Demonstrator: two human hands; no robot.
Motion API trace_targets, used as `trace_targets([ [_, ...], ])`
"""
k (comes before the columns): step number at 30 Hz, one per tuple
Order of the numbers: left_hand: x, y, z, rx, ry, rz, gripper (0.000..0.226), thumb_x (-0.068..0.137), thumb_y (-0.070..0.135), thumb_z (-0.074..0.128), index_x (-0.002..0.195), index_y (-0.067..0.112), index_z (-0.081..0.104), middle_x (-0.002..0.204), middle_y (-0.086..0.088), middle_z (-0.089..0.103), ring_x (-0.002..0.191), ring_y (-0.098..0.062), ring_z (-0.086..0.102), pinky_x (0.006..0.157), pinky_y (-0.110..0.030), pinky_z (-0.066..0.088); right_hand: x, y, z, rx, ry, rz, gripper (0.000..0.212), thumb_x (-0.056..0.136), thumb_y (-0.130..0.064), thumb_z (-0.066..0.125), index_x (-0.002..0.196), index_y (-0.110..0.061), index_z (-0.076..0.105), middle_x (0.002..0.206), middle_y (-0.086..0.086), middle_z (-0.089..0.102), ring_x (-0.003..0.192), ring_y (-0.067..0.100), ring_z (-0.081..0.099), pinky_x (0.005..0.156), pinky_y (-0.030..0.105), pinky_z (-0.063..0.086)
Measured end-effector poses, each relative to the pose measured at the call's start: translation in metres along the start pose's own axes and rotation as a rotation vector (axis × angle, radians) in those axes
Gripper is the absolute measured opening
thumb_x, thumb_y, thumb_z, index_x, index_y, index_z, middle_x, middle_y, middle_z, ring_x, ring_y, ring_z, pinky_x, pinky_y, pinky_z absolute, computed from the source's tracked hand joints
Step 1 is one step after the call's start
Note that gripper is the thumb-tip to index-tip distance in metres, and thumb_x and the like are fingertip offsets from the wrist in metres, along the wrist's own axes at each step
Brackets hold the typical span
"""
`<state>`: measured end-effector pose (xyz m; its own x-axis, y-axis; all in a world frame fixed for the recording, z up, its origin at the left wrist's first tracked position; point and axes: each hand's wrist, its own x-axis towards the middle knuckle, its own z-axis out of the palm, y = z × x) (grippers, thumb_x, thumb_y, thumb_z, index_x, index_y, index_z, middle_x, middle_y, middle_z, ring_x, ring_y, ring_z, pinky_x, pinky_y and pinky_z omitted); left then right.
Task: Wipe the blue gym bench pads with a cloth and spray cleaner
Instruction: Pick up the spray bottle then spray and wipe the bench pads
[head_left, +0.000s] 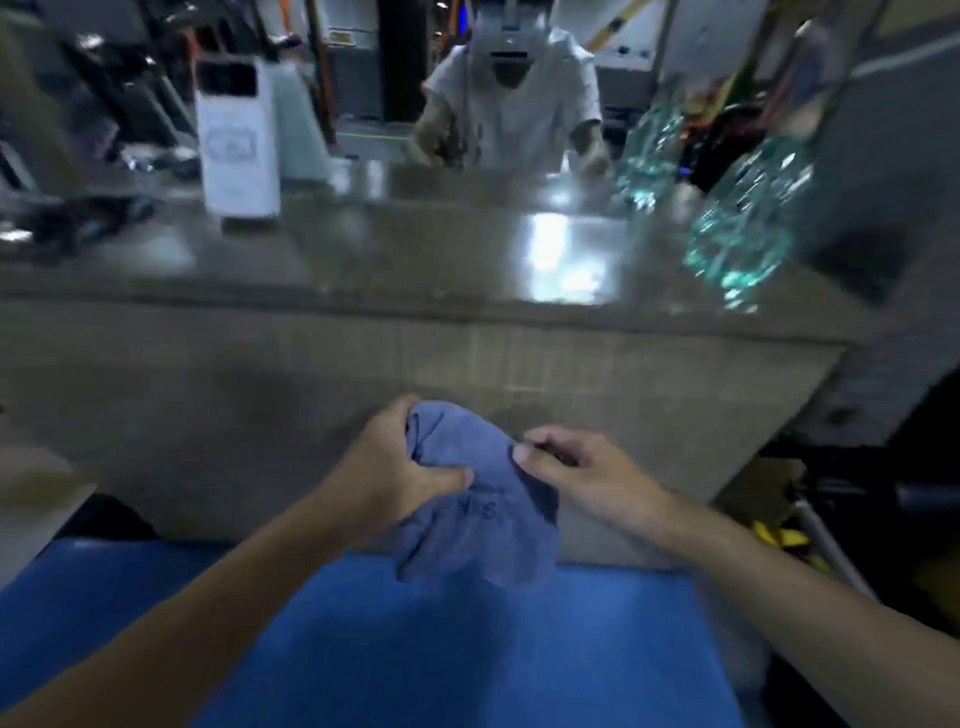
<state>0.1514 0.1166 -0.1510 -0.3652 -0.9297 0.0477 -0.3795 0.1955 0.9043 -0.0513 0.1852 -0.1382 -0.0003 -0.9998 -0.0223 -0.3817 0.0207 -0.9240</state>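
Left fingers (402, 410): curled over the top of the cloth (478, 514), thumb pressed into its front, so the left hand (389, 467) grips the bundle.
Right fingers (558, 441): bent, thumb and forefinger pinching a fold at the cloth's upper right edge; the right hand (576, 473) holds it too.
Cloth: dull blue-grey, bunched, held up between both hands, its lower corners hanging just above the far end of the bench pad (467, 654).
Bench pad: bright blue, flat, butting against a grey ledge (405, 270).
Bottle (748, 228): clear, green-tinted, standing at the ledge's right end; too blurred to tell how full.
Second bottle shape (649, 150): behind it, bottle or reflection, I cannot tell.
White box (239, 145): upright on the ledge's left, dark opening near its top; contents not visible.
Mirror (363, 124): behind the ledge, showing a person in a pale shirt.
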Motion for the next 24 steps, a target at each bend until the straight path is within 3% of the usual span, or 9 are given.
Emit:
trace_targets([
  [5, 0.022, 0.126, 0.013, 0.132, -0.105, 0.088, 0.046, 0.059, 0.039, 0.078, 0.098, 0.025, 0.061, 0.088, 0.010, 0.065, 0.078, -0.005, 0.060, 0.071, -0.023, 0.049, -0.026, -0.066, -0.120, -0.187, 0.475, -0.026, 0.020, 0.089, 0.005, 0.061, 0.077, -0.011, 0.065, 0.069, -0.004, 0.061, 0.058, -0.004, 0.051, 0.062, 0.007, 0.039],
  [8, 0.036, 0.165, 0.027, 0.118, -0.113, 0.138, 0.031, 0.069, 0.024, 0.084, 0.092, 0.023, 0.062, 0.086, 0.002, 0.070, 0.081, -0.011, 0.067, 0.070, -0.035, 0.054, -0.023, -0.078, -0.181, -0.218, 0.760, -0.032, 0.010, 0.088, -0.010, 0.067, 0.089, -0.016, 0.059, 0.077, 0.001, 0.061, 0.069, 0.002, 0.057, 0.070, 0.025, 0.047],
  [10, 0.046, 0.183, 0.039, 0.130, -0.122, 0.175, 0.028, 0.074, 0.019, 0.083, 0.093, 0.023, 0.062, 0.087, 0.002, 0.069, 0.081, -0.009, 0.066, 0.070, -0.030, 0.053, -0.009, -0.078, -0.209, -0.255, 0.784, 0.001, 0.034, 0.084, -0.030, 0.074, 0.108, -0.017, 0.053, 0.100, 0.010, 0.059, 0.095, 0.023, 0.059, 0.086, 0.043, 0.049],
  [11, 0.051, 0.190, 0.044, 0.139, -0.129, 0.193, 0.026, 0.076, 0.019, 0.082, 0.091, 0.024, 0.061, 0.084, 0.004, 0.068, 0.078, -0.004, 0.065, 0.064, -0.023, 0.050, 0.001, -0.078, -0.219, -0.292, 0.762, 0.016, 0.050, 0.082, -0.038, 0.075, 0.119, -0.016, 0.051, 0.112, 0.010, 0.055, 0.109, 0.027, 0.055, 0.095, 0.046, 0.046],
  [14, 0.063, 0.202, 0.053, 0.158, -0.157, 0.202, 0.024, 0.078, 0.021, 0.081, 0.086, 0.029, 0.059, 0.077, 0.012, 0.066, 0.070, 0.004, 0.062, 0.057, -0.013, 0.043, 0.036, -0.092, -0.239, -0.237, 0.715, -0.010, 0.078, 0.081, -0.043, 0.076, 0.143, -0.012, 0.039, 0.139, 0.006, 0.046, 0.132, 0.022, 0.041, 0.111, 0.042, 0.035],
  [17, 0.071, 0.204, 0.053, 0.172, -0.146, 0.179, 0.021, 0.079, 0.024, 0.081, 0.090, 0.026, 0.063, 0.081, 0.010, 0.069, 0.074, 0.001, 0.065, 0.059, -0.015, 0.048, 0.067, -0.104, -0.242, -0.086, 0.676, -0.035, 0.077, 0.081, -0.045, 0.076, 0.143, -0.015, 0.041, 0.130, 0.000, 0.055, 0.119, 0.016, 0.052, 0.101, 0.034, 0.043],
  [20, 0.069, 0.201, 0.046, 0.158, -0.119, 0.154, 0.020, 0.080, 0.022, 0.081, 0.092, 0.021, 0.064, 0.082, 0.005, 0.070, 0.076, -0.006, 0.067, 0.064, -0.023, 0.053, 0.081, -0.108, -0.237, -0.113, 0.669, -0.042, 0.035, 0.087, -0.037, 0.072, 0.109, -0.015, 0.057, 0.089, -0.004, 0.060, 0.079, 0.011, 0.055, 0.075, 0.032, 0.045],
  [22, 0.062, 0.198, 0.037, 0.146, -0.124, 0.135, 0.021, 0.080, 0.020, 0.080, 0.094, 0.020, 0.063, 0.085, 0.003, 0.071, 0.080, -0.011, 0.068, 0.071, -0.030, 0.056, 0.083, -0.112, -0.232, -0.108, 0.701, -0.032, 0.018, 0.092, -0.028, 0.067, 0.097, -0.015, 0.056, 0.075, -0.004, 0.054, 0.066, 0.010, 0.049, 0.063, 0.028, 0.042],
  [24, 0.051, 0.193, 0.025, 0.132, -0.132, 0.143, 0.023, 0.081, 0.017, 0.078, 0.096, 0.021, 0.062, 0.088, 0.002, 0.071, 0.084, -0.016, 0.069, 0.075, -0.037, 0.058, 0.080, -0.115, -0.226, -0.120, 0.721, -0.015, 0.014, 0.095, -0.026, 0.063, 0.094, -0.017, 0.053, 0.070, -0.004, 0.050, 0.064, 0.012, 0.047, 0.059, 0.028, 0.041],
])
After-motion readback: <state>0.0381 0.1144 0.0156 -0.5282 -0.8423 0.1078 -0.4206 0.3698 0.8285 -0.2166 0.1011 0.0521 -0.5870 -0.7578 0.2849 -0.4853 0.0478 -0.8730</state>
